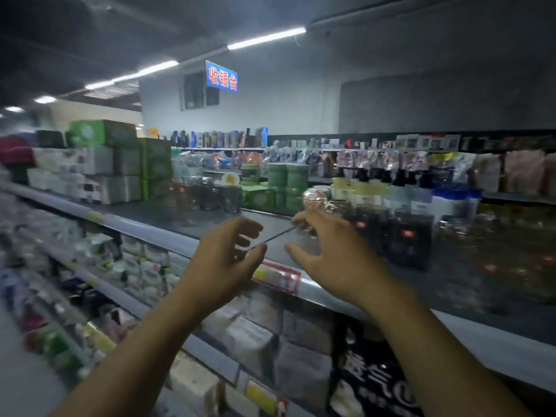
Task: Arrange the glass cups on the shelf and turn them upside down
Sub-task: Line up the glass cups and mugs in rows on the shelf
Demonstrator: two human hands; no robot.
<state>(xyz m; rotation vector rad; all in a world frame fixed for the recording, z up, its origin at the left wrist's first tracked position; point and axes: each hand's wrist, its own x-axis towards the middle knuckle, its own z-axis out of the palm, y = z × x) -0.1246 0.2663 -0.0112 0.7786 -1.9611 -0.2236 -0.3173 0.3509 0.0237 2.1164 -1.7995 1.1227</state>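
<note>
The left hand (224,254) and right hand (328,251) are bare, forearms unsleeved and slender.

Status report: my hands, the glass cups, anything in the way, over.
Left hand empty, loosely curled above the shelf. Right hand at a glass cup, grip unclear in blur. Dark bottles crowd its right side.

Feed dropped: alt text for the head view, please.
Both bare hands reach over a shop's dark top shelf: the left hand is loosely curled and empty, the right hand seems to cup a clear glass, though blur leaves that unsure. More glass cups stand behind.
</note>
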